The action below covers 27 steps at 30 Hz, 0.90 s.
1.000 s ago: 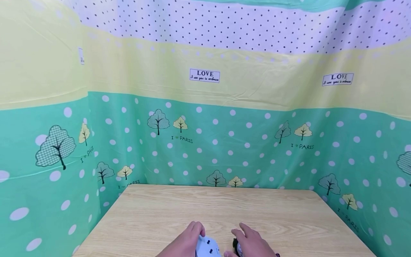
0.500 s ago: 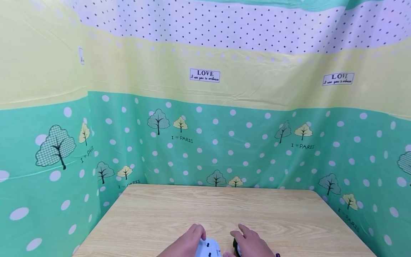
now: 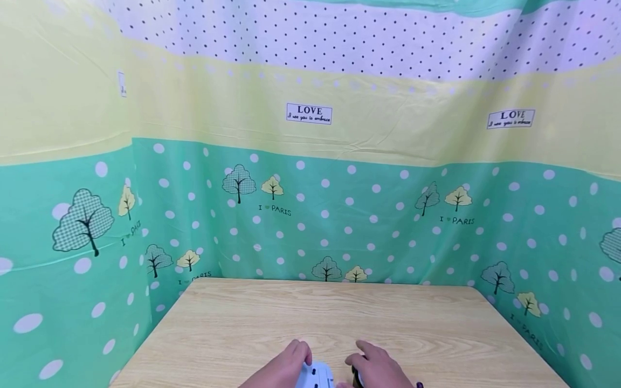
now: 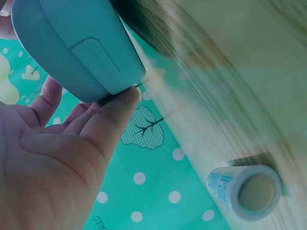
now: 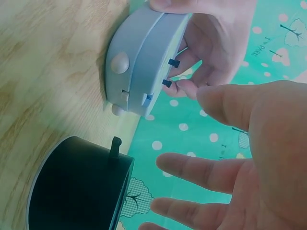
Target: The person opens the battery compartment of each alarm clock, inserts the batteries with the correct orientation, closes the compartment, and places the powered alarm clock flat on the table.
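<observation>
At the bottom of the head view my left hand grips a light-blue rounded plastic case with black pegs on it. Small white knobs also stick out of the case in the right wrist view, and the left wrist view shows a raised panel whose lettering is unreadable. My right hand has its fingers spread and holds nothing; its thumb points at the pegs, close to the left fingertips. Beside those fingers a black cylinder with a small black lever stands on the table. Much of it is cut off or covered in the head view.
The wooden table runs back to a green, yellow and white printed curtain, which encloses it on three sides. In the left wrist view a white round tub with a blue label rests on the table.
My left hand and the light-blue case have shifted slightly down and toward the right. The right hand has drifted a little left, covering more of the black cylinder.
</observation>
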Each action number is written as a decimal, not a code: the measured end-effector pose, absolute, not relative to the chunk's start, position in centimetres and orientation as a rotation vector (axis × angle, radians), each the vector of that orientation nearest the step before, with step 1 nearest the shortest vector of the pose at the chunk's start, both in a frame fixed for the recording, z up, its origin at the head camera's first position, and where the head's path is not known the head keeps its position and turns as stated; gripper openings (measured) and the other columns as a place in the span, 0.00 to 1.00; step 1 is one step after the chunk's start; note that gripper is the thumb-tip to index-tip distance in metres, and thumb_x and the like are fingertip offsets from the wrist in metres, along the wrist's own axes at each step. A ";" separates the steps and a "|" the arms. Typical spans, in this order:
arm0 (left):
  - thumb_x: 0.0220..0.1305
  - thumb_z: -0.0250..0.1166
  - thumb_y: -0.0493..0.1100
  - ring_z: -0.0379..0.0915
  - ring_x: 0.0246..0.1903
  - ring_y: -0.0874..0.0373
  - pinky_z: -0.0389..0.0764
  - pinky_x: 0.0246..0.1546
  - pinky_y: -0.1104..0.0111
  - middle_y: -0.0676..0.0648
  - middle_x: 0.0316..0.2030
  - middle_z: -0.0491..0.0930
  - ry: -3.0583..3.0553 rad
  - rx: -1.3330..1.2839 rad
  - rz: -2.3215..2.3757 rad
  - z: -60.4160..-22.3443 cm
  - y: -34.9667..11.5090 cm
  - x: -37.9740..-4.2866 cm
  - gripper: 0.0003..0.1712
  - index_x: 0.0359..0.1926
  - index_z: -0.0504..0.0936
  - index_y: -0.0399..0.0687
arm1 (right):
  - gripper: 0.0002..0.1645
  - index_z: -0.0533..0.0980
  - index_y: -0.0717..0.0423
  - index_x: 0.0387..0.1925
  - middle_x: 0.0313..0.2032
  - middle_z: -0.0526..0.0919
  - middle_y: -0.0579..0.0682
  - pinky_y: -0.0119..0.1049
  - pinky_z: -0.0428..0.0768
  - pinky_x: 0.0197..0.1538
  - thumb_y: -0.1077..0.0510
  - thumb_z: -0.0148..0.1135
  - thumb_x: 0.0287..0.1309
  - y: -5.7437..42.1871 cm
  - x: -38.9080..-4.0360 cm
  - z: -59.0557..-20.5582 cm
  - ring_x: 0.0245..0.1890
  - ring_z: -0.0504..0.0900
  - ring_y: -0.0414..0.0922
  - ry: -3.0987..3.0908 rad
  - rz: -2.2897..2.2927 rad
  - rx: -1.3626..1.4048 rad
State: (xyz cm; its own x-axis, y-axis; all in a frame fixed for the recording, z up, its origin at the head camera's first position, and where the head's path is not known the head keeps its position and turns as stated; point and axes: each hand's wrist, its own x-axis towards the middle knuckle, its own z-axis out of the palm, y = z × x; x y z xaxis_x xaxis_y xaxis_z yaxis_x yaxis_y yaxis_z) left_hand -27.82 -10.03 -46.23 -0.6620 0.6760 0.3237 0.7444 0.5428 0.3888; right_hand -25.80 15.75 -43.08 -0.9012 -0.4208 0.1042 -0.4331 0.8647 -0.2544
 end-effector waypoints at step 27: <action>0.48 0.65 0.71 0.62 0.37 0.73 0.70 0.35 0.80 0.57 0.40 0.63 -2.613 -1.277 -0.718 -46.7 -10.1 -28.1 0.39 0.49 0.65 0.50 | 0.15 0.82 0.39 0.29 0.28 0.73 0.36 0.34 0.65 0.28 0.36 0.63 0.52 13.8 -25.7 -42.3 0.27 0.65 0.38 -3.053 0.461 0.705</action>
State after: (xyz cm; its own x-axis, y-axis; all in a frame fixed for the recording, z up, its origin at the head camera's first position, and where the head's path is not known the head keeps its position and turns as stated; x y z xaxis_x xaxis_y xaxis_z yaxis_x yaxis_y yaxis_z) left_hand -28.14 -10.14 -46.66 -0.6279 0.7048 0.3301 0.7745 0.5241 0.3542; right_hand -25.67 13.78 -42.26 -0.9005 -0.4329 0.0402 -0.4255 0.8585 -0.2863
